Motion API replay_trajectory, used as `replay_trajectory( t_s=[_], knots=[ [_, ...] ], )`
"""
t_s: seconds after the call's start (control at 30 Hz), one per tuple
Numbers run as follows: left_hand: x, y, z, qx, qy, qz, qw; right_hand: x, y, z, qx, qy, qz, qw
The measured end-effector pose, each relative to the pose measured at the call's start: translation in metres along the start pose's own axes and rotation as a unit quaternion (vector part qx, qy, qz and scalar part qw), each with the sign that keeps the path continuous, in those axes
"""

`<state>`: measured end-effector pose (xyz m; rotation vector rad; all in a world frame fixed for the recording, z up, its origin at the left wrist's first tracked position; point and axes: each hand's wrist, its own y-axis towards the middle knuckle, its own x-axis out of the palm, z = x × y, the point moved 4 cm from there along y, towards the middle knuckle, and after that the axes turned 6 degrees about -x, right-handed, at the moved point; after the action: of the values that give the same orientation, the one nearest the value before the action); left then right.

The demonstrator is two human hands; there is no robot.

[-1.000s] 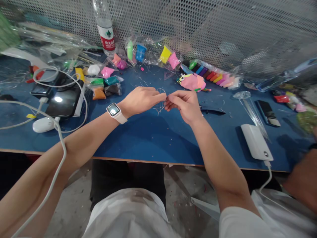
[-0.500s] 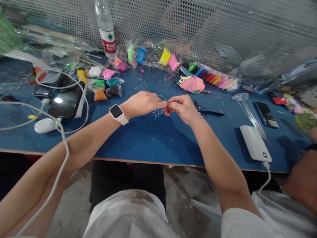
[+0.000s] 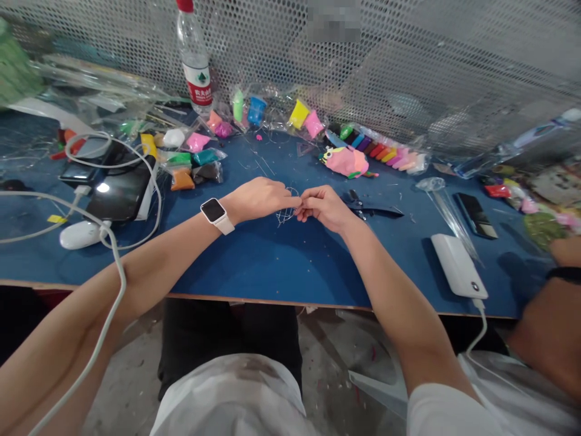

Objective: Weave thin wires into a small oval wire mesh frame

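Over the middle of the blue table (image 3: pixel 272 260), my left hand (image 3: pixel 258 198) and my right hand (image 3: pixel 323 207) meet fingertip to fingertip. Both pinch a small frame of thin silvery wire (image 3: pixel 285 211) that hangs between them, just above the tabletop. A white smartwatch (image 3: pixel 214 213) sits on my left wrist. Black pliers (image 3: pixel 372 209) lie right beside my right hand. Behind them rests a pink clay figure (image 3: pixel 347 161).
Small bags of coloured clay (image 3: pixel 200 154) and a row of clay sticks (image 3: pixel 385 154) line the back, by a water bottle (image 3: pixel 195 57) and the mesh wall. Phones, a mouse and white cables crowd the left. A white power bank (image 3: pixel 457 265) and another person's arm (image 3: pixel 551 327) occupy the right.
Both hands have stayed pinched on the wire frame and sunk slightly closer to the tabletop. The view has tilted up a little, so the bottle's red cap now shows.
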<state>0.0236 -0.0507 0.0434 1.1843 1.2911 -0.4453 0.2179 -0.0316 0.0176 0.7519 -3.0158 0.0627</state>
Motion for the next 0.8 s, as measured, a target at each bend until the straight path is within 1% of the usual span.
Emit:
replay_trajectory(
  t_s=[0.2,0.4,0.57,0.67,0.8],
  knots=[
    [0.000,0.001,-0.001,-0.007,-0.003,-0.019,1.000,-0.001,-0.002,-0.002,-0.005,-0.007,-0.008,1.000],
    [0.003,0.001,-0.001,-0.013,0.000,-0.017,1.000,-0.001,0.000,0.002,0.000,-0.019,-0.011,1.000],
    [0.002,0.001,0.001,-0.006,-0.008,-0.021,1.000,-0.002,0.002,0.005,0.006,-0.029,-0.007,1.000],
    [0.002,0.002,0.001,-0.019,-0.023,-0.020,0.999,-0.003,0.002,0.006,0.004,-0.022,-0.005,1.000],
    [0.004,0.001,0.001,-0.020,-0.003,-0.027,0.999,-0.004,0.004,0.009,0.000,-0.016,-0.007,1.000]
  ],
)
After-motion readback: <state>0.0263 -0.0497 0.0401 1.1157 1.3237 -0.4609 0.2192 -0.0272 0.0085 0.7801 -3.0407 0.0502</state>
